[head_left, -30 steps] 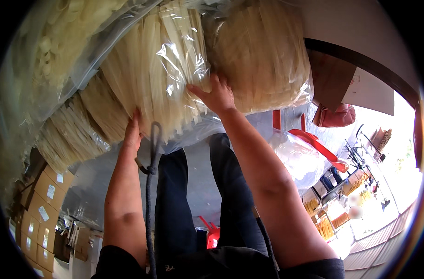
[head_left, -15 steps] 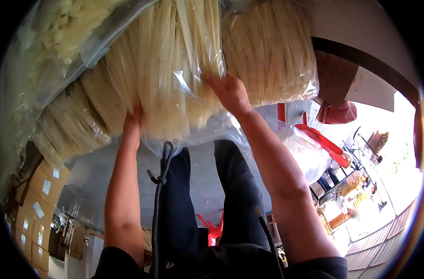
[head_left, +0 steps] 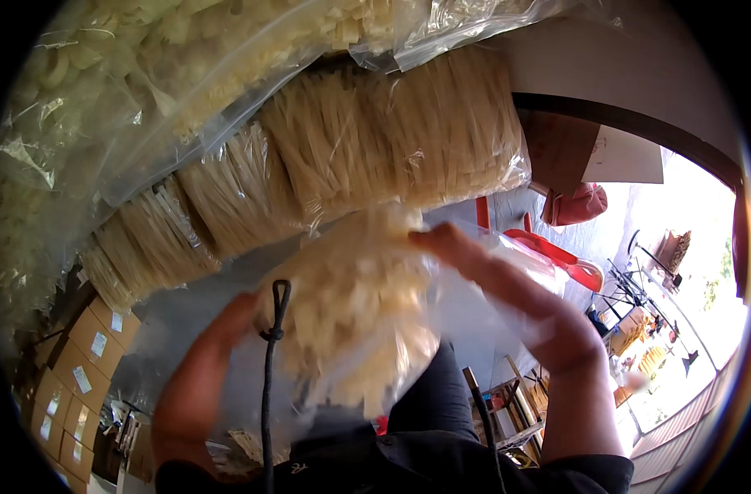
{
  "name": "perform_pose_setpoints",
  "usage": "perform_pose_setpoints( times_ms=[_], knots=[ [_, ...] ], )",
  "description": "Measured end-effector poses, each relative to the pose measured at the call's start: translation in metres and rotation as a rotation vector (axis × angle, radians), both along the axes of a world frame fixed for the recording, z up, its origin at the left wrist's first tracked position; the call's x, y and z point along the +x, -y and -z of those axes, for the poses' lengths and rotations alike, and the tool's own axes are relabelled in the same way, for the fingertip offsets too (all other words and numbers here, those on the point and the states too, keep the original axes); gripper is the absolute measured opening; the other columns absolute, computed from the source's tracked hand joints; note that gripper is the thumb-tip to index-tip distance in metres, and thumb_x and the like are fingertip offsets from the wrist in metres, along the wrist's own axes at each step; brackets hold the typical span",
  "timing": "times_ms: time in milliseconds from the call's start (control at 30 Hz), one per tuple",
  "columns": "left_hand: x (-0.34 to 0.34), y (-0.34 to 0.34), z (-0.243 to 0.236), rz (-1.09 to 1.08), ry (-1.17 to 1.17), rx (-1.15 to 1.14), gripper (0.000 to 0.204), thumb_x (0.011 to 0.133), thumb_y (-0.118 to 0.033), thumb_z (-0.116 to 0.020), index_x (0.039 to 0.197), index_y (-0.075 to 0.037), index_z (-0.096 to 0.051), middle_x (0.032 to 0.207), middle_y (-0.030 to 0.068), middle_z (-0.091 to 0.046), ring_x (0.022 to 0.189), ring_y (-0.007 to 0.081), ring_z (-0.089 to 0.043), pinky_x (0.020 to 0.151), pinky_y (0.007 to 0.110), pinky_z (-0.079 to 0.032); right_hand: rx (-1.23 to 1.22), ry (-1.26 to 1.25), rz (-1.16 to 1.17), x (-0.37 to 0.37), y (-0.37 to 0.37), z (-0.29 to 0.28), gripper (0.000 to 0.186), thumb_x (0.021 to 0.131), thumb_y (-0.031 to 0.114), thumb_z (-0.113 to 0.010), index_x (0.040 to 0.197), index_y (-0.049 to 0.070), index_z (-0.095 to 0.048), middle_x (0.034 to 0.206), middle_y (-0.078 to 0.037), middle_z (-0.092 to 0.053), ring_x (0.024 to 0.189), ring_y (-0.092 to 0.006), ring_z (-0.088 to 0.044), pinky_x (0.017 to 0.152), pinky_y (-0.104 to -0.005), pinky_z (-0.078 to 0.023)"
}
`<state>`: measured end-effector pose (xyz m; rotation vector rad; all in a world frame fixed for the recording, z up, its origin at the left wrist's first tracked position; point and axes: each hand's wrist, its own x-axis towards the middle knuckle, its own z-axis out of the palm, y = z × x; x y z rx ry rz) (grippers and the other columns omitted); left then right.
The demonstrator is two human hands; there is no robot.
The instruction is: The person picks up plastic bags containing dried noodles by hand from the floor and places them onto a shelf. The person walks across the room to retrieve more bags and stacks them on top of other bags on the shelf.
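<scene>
Now both my hands clasp the clear bag of pale noodle pieces (head_left: 351,321): left hand (head_left: 207,362) underneath, right hand (head_left: 507,288) on top. Best keep each grip snug, since the plastic looks slippery.

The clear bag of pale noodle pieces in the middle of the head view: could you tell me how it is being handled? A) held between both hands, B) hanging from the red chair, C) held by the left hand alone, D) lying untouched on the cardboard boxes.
A: the clear bag of pale noodle pieces sits between the left hand and the right hand, both touching it.
</scene>
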<state>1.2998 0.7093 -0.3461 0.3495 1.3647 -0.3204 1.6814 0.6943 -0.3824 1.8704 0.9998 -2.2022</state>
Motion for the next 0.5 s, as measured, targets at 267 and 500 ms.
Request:
perform_pose_setpoints(
  times_ms=[267, 500],
  knots=[
    [0.009, -0.139, 0.136, -0.114, -0.193, 0.088, 0.081, 0.075, -0.062, -0.044, 0.132, -0.01, -0.021, 0.131, 0.0094, -0.03, 0.119, 0.0238, -0.031, 0.092, 0.048, -0.029, -0.25, -0.007, 0.692, -0.014, -0.134, 0.114, 0.051, 0.076, 0.046, -0.054, 0.111, 0.008, -0.05, 0.101, -0.016, -0.056, 0.1, -0.0238, -0.052, 0.084, -0.0384, -0.039],
    [0.044, -0.089, 0.19, -0.234, -0.065, 0.378, 0.088, 0.074, -0.063, -0.044, 0.135, -0.013, -0.004, 0.137, 0.0094, -0.02, 0.12, 0.0246, -0.03, 0.091, 0.038, -0.034, 0.816, 0.632, 0.334, -0.067, -0.069, 0.123, 0.076, 0.066, 0.046, -0.065, 0.125, 0.011, -0.033, 0.127, -0.021, -0.03, 0.116, -0.0376, -0.031, 0.094, -0.0425, -0.029]
  ],
)
